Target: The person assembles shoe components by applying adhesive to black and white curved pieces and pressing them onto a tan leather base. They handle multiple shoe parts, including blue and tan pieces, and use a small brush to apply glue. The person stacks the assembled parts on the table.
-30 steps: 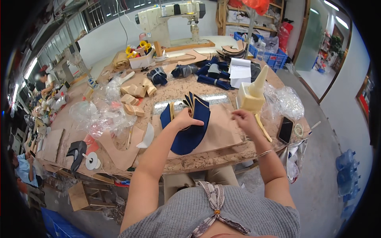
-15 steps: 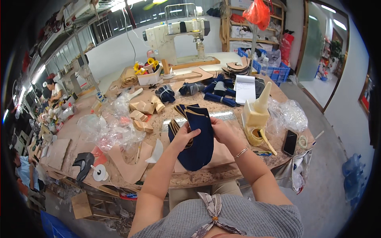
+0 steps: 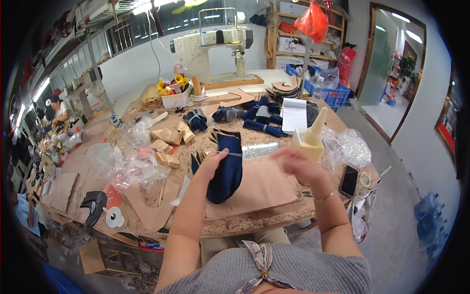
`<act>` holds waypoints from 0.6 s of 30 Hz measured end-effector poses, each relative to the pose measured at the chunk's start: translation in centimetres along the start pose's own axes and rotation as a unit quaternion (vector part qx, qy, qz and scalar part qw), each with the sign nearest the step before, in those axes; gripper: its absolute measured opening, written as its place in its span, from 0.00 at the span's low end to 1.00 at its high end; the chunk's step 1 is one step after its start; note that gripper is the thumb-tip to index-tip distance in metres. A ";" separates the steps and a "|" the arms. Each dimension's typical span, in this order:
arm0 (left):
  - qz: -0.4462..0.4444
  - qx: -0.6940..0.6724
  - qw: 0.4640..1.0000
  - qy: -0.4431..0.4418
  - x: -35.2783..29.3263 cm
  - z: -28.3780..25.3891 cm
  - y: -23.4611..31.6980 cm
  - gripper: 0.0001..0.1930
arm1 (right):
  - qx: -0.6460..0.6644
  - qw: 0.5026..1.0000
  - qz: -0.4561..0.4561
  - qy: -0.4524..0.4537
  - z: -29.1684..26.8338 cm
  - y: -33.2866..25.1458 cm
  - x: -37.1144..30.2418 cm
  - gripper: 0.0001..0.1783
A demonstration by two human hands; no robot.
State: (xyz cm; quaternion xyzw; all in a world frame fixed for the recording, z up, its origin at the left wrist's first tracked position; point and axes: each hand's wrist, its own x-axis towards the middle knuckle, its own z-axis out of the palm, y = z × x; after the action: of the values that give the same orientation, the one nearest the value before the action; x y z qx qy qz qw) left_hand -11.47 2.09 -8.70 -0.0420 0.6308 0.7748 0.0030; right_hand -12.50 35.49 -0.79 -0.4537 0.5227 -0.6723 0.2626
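and here's the left hand [image 3: 209, 165], closed round the navy bundle [image 3: 229, 179], thumb pressed on its front! good handling here, i'd say, means firm thumb pressure, layers squared at the edges, and the pale band [image 3: 235, 154] lying flat across without creasing the cloth. the right hand [image 3: 299, 164] is a blur, empty or pinching, cannot tell! now the bundle's line: long axis running away from the wearer, rounded end near the body, squarer end pointing toward the sewing machine [image 3: 210, 49], leaning slightly right. it's over the left part of the tan sheet [image 3: 267, 188], and beyond the right hand, the cream bottle [image 3: 313, 132]!
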 end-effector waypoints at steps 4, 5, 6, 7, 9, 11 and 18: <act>0.153 -0.097 0.983 -0.036 -3.2 1.9 0.8 0.15 | 0.380 0.793 -0.153 0.451 1.5 2.9 -0.5 0.28; 0.187 -0.092 0.977 -0.055 -3.7 3.4 0.8 0.14 | 0.369 0.812 -0.148 0.428 1.4 5.0 -0.1 0.31; 0.189 -0.116 0.974 -0.038 -4.3 4.6 0.9 0.14 | 0.361 0.827 -0.143 0.407 0.4 8.6 0.6 0.34; 0.151 -0.154 0.976 -0.030 -4.8 5.4 1.2 0.16 | 0.343 0.866 -0.134 0.338 -0.5 11.8 1.1 0.38; 0.075 -0.226 0.971 0.006 -5.8 5.4 1.5 0.18 | 0.329 0.897 0.011 0.295 2.4 12.2 3.3 0.45; 0.012 -0.088 0.995 -0.043 -6.1 4.7 2.1 0.21 | 0.289 0.932 0.074 0.206 2.3 11.8 5.2 0.59; -0.050 0.416 0.901 -0.110 -7.2 5.2 4.1 0.22 | -0.192 0.979 -0.030 -0.061 2.8 2.9 9.4 0.68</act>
State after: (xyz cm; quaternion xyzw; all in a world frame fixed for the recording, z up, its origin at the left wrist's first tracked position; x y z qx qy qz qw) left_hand -4.81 6.65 -3.13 0.0169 0.8883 0.4406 0.1284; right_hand -14.60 25.54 -0.21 -0.5514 0.6110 -0.5381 0.1821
